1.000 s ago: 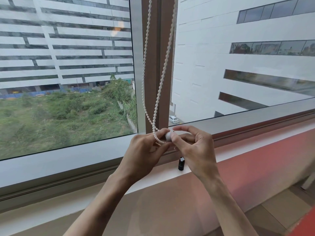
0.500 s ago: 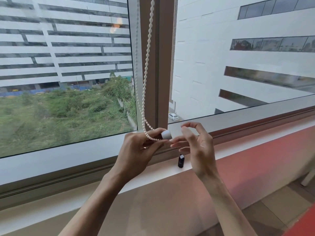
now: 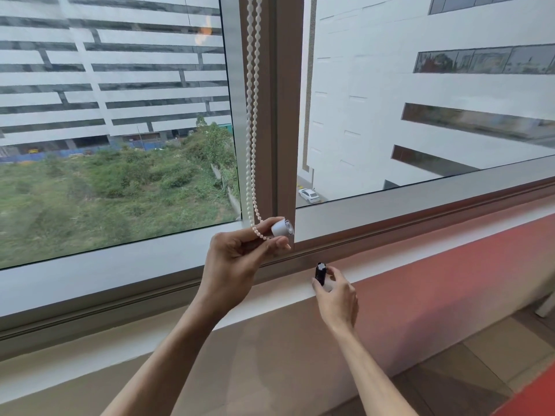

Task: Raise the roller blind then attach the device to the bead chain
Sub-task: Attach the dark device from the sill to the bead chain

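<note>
- White device [image 3: 281,227] pinched in left hand [image 3: 237,259], long axis level, open end pointing right, bead chain [image 3: 252,121] hanging straight above it.
- Right hand [image 3: 336,298] below the device, fingers closing round upright black cylinder [image 3: 320,274].

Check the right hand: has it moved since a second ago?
Yes. The right hand has dropped from the white cap to the sill, fingers around the black piece.

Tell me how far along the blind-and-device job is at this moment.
Done, apparently: no blind fabric covers the panes, so it looks raised. In hand: the left hand holds the bead chain and a white cap-like piece at its bottom loop, while the right hand pinches the small black part standing on the sill. Left: bringing that part up and fastening the device on the chain.
</note>
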`<move>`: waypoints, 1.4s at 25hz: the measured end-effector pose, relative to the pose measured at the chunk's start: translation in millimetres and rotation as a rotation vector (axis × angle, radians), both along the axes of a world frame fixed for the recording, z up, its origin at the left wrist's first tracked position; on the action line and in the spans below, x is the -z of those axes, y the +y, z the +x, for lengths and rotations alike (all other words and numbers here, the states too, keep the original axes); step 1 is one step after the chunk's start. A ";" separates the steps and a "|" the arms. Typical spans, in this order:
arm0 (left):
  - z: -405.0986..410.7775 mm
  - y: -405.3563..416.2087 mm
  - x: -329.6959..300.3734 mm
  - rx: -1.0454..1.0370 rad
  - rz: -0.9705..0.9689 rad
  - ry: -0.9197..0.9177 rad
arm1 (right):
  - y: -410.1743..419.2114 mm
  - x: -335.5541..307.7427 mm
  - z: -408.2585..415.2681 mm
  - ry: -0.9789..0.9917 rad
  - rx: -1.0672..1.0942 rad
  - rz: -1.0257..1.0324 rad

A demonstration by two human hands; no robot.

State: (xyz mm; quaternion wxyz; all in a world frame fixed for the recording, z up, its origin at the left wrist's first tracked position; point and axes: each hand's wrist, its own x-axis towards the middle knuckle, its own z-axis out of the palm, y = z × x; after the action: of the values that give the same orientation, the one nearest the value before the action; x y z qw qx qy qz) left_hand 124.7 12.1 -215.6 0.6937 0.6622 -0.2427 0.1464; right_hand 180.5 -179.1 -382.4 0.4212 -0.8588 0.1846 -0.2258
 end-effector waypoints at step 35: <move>-11.2 -6.3 -3.2 0.099 0.084 -0.044 | 14.5 -150.6 -110.0 -0.590 -0.598 0.440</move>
State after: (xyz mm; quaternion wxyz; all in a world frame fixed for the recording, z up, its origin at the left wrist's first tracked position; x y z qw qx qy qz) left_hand 113.6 5.8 -212.4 0.6659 0.6747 -0.2964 0.1162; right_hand 70.5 -164.6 -231.8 0.6741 -0.6638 -0.1549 -0.2846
